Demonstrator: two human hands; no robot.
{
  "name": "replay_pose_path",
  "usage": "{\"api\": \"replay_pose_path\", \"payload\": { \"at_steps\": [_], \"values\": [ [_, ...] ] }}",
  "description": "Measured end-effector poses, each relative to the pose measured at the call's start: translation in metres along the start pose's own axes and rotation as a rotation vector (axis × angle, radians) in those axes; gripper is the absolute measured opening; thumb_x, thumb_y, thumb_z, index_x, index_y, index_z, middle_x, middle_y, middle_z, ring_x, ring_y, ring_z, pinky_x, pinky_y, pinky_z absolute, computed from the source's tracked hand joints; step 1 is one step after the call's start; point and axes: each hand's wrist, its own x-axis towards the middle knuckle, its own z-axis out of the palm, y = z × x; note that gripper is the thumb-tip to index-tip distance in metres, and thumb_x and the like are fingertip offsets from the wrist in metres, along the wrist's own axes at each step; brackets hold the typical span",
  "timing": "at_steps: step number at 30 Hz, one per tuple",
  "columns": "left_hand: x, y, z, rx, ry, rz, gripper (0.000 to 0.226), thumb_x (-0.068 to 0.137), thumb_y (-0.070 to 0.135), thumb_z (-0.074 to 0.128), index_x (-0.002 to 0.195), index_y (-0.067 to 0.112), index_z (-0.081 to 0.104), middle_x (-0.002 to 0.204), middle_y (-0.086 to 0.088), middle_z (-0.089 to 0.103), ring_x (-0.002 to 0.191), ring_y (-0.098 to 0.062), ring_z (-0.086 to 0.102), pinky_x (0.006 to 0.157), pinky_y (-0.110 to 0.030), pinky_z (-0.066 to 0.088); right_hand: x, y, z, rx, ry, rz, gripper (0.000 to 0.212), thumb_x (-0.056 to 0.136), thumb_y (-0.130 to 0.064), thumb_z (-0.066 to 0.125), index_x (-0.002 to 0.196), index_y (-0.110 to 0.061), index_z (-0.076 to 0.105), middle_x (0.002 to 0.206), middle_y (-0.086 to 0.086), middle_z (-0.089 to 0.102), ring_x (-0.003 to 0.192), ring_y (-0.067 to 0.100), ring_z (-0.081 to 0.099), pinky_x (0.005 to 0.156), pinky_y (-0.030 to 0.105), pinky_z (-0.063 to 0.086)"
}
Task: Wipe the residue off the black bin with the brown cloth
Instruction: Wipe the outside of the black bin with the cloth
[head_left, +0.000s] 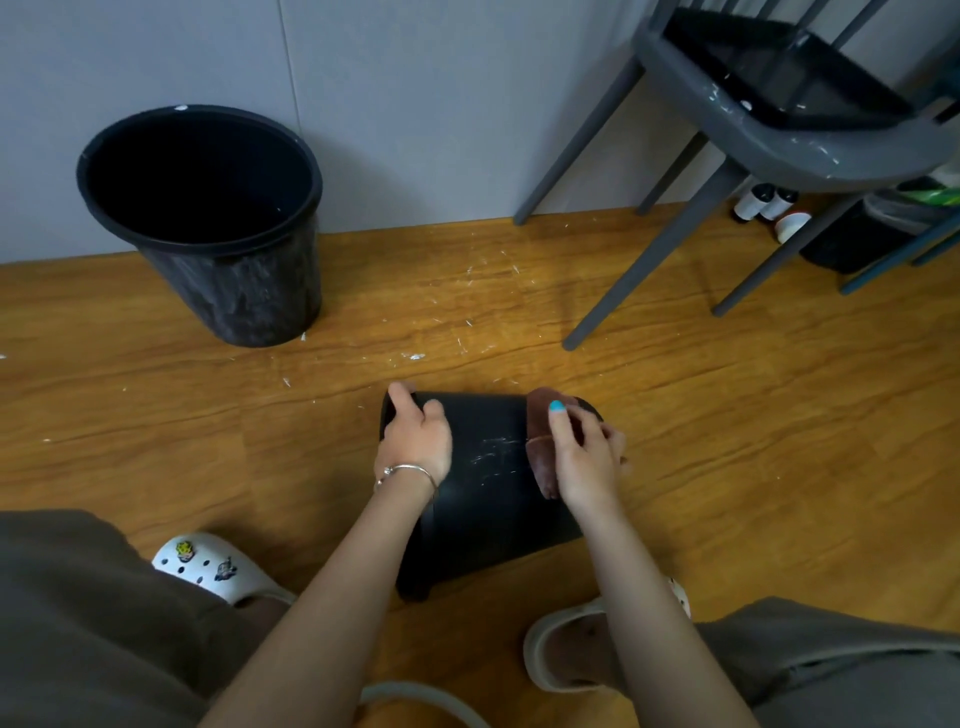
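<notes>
A wood-grain laminate floor (156, 415) in warm orange-brown filled most of the view, flecked with white specks near a pale grey wall (415, 104). A dark grey plastic chair (779, 140) with slanted legs stood at the upper right, its seat rim spattered with white. An upright round black plastic bin (208, 208) with a mottled, smeared outer wall stood at the upper left, close to the wall, its mouth open to the camera.

A second black plastic bin (483, 499) lay on its side on the floor between the person's feet, base end away from the camera, with faint white streaks of residue (493, 452) across its upturned side. The left hand (418, 431), wearing a thin silver bracelet (410, 470) at the wrist, gripped the far left edge of that bin, fingers curled over the end. The right hand (584, 457), with a turquoise-painted nail, pressed and pinched a crumpled brown cloth (543, 441) against the bin's far right side, just beside the streaks.

A white perforated clog (218, 566) with small charms sat on the left foot and a pale open slipper (566, 654) on the right. Two small white bottles with black caps (763, 202) stood under the chair by the wall.
</notes>
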Motion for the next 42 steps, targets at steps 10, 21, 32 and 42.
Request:
{"api": "replay_pose_path", "payload": {
  "at_steps": [10,21,32,42],
  "values": [
    [0.002,-0.007,0.008,-0.241,0.083,0.01,0.04,0.102,0.023,0.036,0.141,0.024,0.04,0.098,0.0,0.055,0.068,-0.001,0.045,0.073,-0.021,0.038,0.022,0.035,0.008,-0.303,0.189,-0.136,0.041,0.096,-0.051,0.043,0.124,-0.028,0.063,0.139,0.001,0.04,0.123,0.029,0.035,0.094,0.047,0.045],
    [0.012,-0.021,0.01,-0.324,0.076,-0.019,0.041,0.101,0.024,0.04,0.142,0.03,0.04,0.111,-0.007,0.057,0.07,-0.01,0.055,0.062,-0.012,0.046,0.023,0.048,0.002,-0.399,0.183,-0.341,0.036,0.092,-0.044,0.054,0.117,-0.022,0.069,0.126,0.003,0.051,0.114,0.028,0.047,0.085,0.04,0.046],
    [0.006,-0.019,0.009,-0.281,0.081,0.018,0.041,0.102,0.017,0.038,0.143,0.021,0.039,0.086,0.019,0.045,0.064,0.005,0.043,0.051,0.005,0.033,-0.007,0.03,0.028,-0.432,0.075,-0.474,0.041,0.087,-0.051,0.049,0.115,-0.026,0.068,0.117,-0.002,0.048,0.106,0.021,0.048,0.081,0.038,0.049],
    [0.004,-0.021,0.008,-0.243,0.074,0.057,0.042,0.102,0.018,0.039,0.143,0.02,0.04,0.103,0.004,0.057,0.071,0.005,0.047,0.064,0.002,0.031,-0.026,0.035,0.031,-0.442,0.045,-0.687,0.037,0.088,-0.045,0.048,0.115,-0.03,0.068,0.114,-0.002,0.051,0.097,0.021,0.052,0.075,0.034,0.047]
  ]
}}
